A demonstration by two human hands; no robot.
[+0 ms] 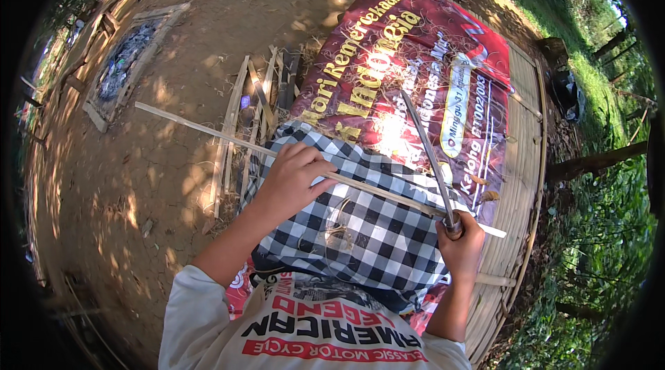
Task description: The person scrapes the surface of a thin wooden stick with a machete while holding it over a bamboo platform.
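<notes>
A long, thin, pale bamboo strip (388, 195) lies slantwise across my lap, over a black-and-white checkered cloth (395, 235). My left hand (294, 177) is closed around the strip near its middle, thumb toward the right. In my right hand (463, 245) is the handle of a long-bladed knife (428, 148), its narrow blade pointing away and to the left. The knife's base crosses the strip close to the strip's right end, beside my right fingers. Whether those fingers also grip the strip is hidden. Thin curled shavings (338, 231) rest on the cloth.
A dark red printed banner (332, 72), strewn with shavings, covers much of a slatted bamboo platform (523, 162). Several split bamboo pieces (235, 117) lie on the bare dirt at left. Farther left is a wood-framed ash pit (128, 58). Green plants (596, 245) border the right side.
</notes>
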